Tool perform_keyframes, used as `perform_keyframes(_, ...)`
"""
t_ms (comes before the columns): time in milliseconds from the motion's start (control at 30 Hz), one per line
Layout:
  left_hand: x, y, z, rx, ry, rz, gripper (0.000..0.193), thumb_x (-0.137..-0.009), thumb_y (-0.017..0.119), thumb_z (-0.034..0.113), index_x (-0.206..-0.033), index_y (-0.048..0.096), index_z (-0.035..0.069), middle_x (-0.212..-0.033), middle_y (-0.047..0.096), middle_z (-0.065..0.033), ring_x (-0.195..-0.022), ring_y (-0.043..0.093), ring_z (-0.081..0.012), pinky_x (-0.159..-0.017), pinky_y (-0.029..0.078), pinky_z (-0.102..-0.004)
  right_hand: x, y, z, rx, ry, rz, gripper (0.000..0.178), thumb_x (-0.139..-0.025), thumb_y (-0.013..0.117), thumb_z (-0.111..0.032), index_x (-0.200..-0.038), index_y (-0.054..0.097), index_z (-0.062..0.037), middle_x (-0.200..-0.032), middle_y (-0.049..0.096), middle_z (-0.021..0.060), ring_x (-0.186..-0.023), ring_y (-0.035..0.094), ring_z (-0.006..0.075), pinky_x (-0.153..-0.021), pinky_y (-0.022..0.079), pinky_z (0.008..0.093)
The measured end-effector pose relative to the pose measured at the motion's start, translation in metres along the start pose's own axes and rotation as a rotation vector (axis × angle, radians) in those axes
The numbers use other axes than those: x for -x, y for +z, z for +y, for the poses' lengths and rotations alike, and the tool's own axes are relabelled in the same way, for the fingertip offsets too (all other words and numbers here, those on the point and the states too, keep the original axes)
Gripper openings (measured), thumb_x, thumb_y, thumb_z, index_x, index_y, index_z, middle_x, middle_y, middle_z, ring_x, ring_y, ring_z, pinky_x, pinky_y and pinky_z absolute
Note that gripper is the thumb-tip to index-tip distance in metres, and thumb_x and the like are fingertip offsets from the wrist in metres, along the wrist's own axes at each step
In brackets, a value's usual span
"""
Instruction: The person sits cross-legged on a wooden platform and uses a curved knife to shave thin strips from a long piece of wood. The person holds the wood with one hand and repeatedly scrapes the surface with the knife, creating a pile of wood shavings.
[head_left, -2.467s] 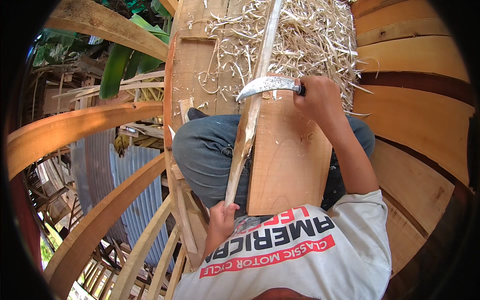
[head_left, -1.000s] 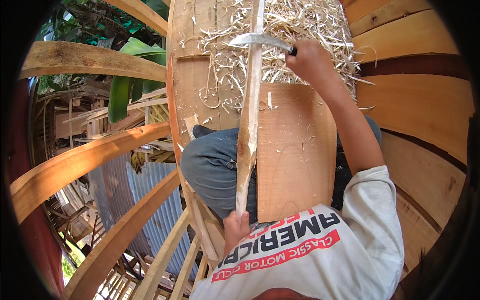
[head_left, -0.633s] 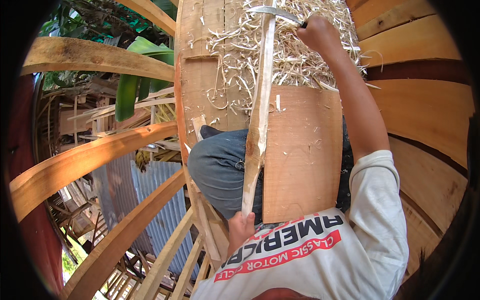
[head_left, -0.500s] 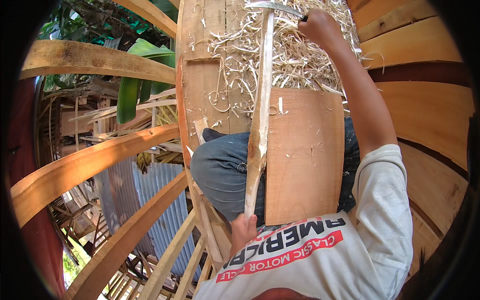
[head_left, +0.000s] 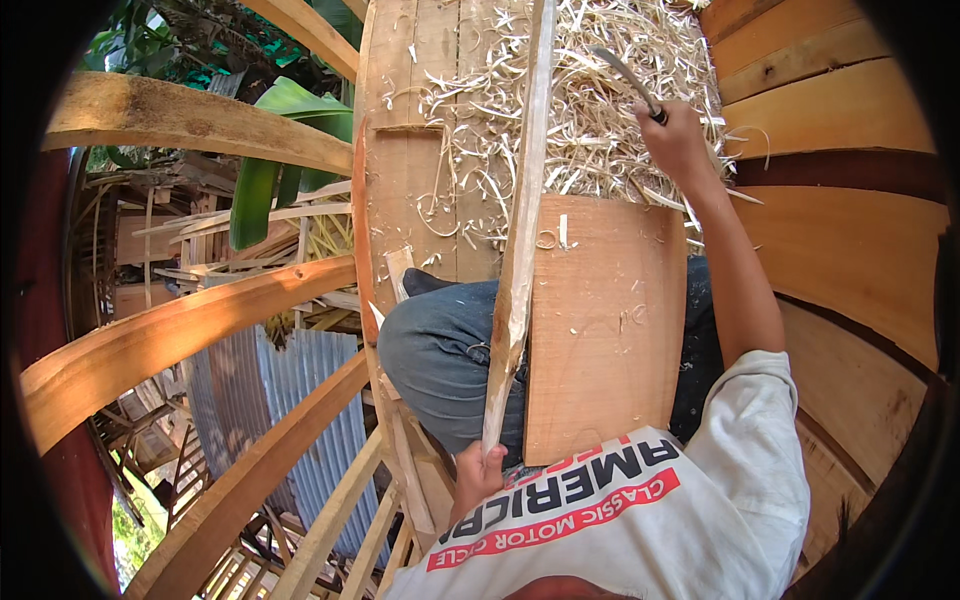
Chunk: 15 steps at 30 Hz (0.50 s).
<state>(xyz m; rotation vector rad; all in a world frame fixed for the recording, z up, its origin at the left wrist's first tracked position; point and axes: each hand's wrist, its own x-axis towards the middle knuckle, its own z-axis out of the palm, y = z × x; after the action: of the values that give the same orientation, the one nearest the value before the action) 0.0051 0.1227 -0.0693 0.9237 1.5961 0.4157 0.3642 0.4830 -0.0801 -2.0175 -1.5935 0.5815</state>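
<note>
A long, pale strip of wood (head_left: 522, 240) runs away from me over my left thigh, its far end leaving the top of the view. Close to my waist, my left hand (head_left: 480, 470) is closed round its near end. Out at the far right, my right hand (head_left: 675, 140) grips the dark handle of a curved knife (head_left: 628, 78). The blade points up and to the left, apart from the strip, above a heap of wood shavings (head_left: 600, 150). Across my lap lies a wide flat board (head_left: 610, 330), just right of the strip, with a few curls on it.
Planks (head_left: 430, 200) form the surface ahead. Curved wooden ribs (head_left: 200, 310) rise on the left, with corrugated metal sheets (head_left: 310, 400) and scrap timber beyond. Overlapping boards (head_left: 840, 240) wall the right side. A green leaf (head_left: 255, 190) hangs between the ribs.
My right hand has drawn the knife back toward me and rightward, off the far part of the strip. My left hand still holds the near end, slightly lower and further left in view.
</note>
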Motion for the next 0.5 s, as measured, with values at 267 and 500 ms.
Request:
perform_keyframes(267,0.001,0.003,-0.007,-0.012,0.038,0.045,0.045,-0.091,0.054,0.039,-0.077,0.062,-0.004,-0.053,0.052,-0.0084,-0.053,0.051,-0.0123,-0.05,0.04,-0.032,0.092,0.01,-0.054,0.216,-0.328,-0.105,0.015,-0.071,0.061,-0.018,-0.073,0.07,-0.0066,-0.061,0.061,0.0174,-0.058,0.062,0.0334,-0.057,0.051,0.041)
perform_keyframes(500,0.0,0.008,0.013,-0.032,0.02,0.067,0.046,-0.092,0.053,0.04,-0.077,0.06,-0.004,-0.052,0.049,-0.0052,-0.052,0.047,-0.0098,-0.048,0.036,-0.0294,0.064,0.028,-0.046,0.322,-0.24,-0.111,0.015,-0.069,0.062,-0.018,-0.073,0.069,-0.0051,-0.067,0.063,0.017,-0.065,0.064,0.0324,-0.063,0.052,0.041)
